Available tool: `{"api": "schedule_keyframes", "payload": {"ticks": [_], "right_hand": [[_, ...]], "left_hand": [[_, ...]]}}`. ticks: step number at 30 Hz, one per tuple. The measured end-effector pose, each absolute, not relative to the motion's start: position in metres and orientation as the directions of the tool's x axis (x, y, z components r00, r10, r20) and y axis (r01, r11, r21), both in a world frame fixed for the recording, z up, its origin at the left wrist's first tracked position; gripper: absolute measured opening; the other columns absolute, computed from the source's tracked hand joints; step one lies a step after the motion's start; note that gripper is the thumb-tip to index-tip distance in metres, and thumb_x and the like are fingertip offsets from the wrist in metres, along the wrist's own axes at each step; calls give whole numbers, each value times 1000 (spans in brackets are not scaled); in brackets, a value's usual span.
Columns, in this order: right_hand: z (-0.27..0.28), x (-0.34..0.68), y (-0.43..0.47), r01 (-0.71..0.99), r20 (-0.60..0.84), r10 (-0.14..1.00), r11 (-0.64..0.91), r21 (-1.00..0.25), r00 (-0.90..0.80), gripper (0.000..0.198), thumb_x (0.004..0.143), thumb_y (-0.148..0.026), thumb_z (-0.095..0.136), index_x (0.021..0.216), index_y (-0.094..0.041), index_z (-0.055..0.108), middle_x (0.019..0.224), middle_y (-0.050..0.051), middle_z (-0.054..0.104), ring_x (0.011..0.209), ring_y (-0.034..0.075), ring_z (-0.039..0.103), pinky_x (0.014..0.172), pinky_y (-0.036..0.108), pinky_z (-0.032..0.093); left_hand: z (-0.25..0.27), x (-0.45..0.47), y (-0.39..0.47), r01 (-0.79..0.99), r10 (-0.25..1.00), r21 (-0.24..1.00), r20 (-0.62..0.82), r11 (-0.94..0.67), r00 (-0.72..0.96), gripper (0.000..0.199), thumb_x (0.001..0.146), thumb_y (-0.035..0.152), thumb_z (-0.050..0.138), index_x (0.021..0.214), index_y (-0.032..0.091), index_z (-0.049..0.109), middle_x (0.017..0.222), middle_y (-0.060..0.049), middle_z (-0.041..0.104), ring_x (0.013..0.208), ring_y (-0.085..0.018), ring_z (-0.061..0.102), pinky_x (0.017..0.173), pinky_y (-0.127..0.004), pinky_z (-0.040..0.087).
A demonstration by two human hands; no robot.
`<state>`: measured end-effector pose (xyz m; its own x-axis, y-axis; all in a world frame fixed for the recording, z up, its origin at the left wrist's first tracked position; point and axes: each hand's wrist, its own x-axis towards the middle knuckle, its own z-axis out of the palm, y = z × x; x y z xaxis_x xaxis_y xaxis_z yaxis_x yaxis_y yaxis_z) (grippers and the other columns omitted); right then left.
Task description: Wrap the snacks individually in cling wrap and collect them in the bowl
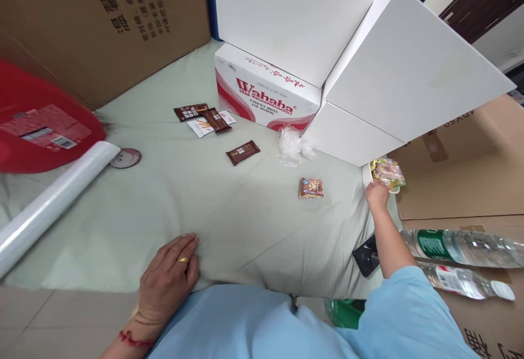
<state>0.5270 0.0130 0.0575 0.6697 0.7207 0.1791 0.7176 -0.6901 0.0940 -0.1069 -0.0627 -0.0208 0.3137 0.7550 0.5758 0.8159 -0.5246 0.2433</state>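
Observation:
My left hand (170, 271) lies flat on the green cloth by the table's near edge, fingers stretched out and nothing held. At the far right, my right hand (377, 194) is closed on the rim of a white container (367, 175). Wrapped snacks (388, 171) in bright packets fill it; its lower part is partly hidden. To its left sits a small packaged cookie (311, 188). A brown wrapped bar (243, 152) lies alone mid-table. Further back, two more brown bars (216, 120) (190, 112) rest on and beside white packets (200, 126).
Crumpled clear plastic (290, 146) lies before a Wahaha carton (266, 94) and stacked white boxes (409, 59). A plastic roll (57, 201), red jug (45, 119) and round lid (126, 157) are left. A phone (366, 256) and bottles (462, 247) are near my right arm.

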Motion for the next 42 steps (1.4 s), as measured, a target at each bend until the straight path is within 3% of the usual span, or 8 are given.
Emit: {"api": "schedule_keyframes", "payload": {"ticks": [5,13,18,25,29,34,39,42], "right_hand": [[68,482,13,837,327,780,-543,-68,533,42,96,-25,48,129,-13,70,135,23,63,112,33,68,91,42,52],[49,317,-42,838,221,967,224,-498,-127,28,102,-31,50,108,-26,77,89,6,76,77,21,72,74,33,58],[64,287,-34,744,223,974,117,-657,44,26,102,-36,56,105,-27,79,91,4,79,76,20,72,73,33,58],[92,317,76,832,211,955,-59,-552,207,36,96,-48,57,105,-20,79,92,7,76,78,22,68,80,35,54],[82,290,131,916,310,940,-4,-401,140,56,90,-54,70,134,-20,70,124,13,66,94,25,67,81,36,53],[77,252,144,943,190,981,24,-333,43,21,97,-32,61,105,-21,77,123,12,65,101,25,66,79,34,53],[87,222,65,841,438,898,266,-472,-39,25,107,-36,53,100,-26,75,97,7,70,91,23,67,85,36,55],[84,196,4,811,490,869,332,-482,-64,20,108,-30,54,104,-28,74,95,8,71,89,23,69,83,38,58]], "left_hand": [[-16,-104,-64,815,756,251,578,-523,307,37,90,8,61,123,20,69,114,-11,79,105,-27,75,99,-42,59],[-6,-112,-50,685,902,609,395,-399,174,16,99,23,58,99,23,74,100,-6,79,99,-23,71,90,-38,58],[-4,-98,-36,747,926,589,367,-308,93,20,99,27,55,89,23,72,90,-5,76,91,-24,68,85,-39,56],[-2,-86,-35,803,907,484,389,-349,160,20,100,25,54,89,24,71,89,-6,72,93,-25,64,85,-38,54],[-1,-86,-35,808,920,494,363,-321,144,20,100,24,52,89,24,70,91,-6,72,93,-25,63,84,-38,54],[0,-86,-36,789,923,522,359,-323,140,20,99,21,52,89,23,69,91,-6,71,93,-25,62,84,-37,54],[1,-88,-37,657,946,708,322,-258,24,22,101,28,53,90,22,71,87,-6,73,89,-23,66,82,-37,55],[12,-77,-34,422,995,902,101,-87,-11,30,102,43,53,93,21,71,80,-4,71,72,-19,64,66,-33,52]]}}
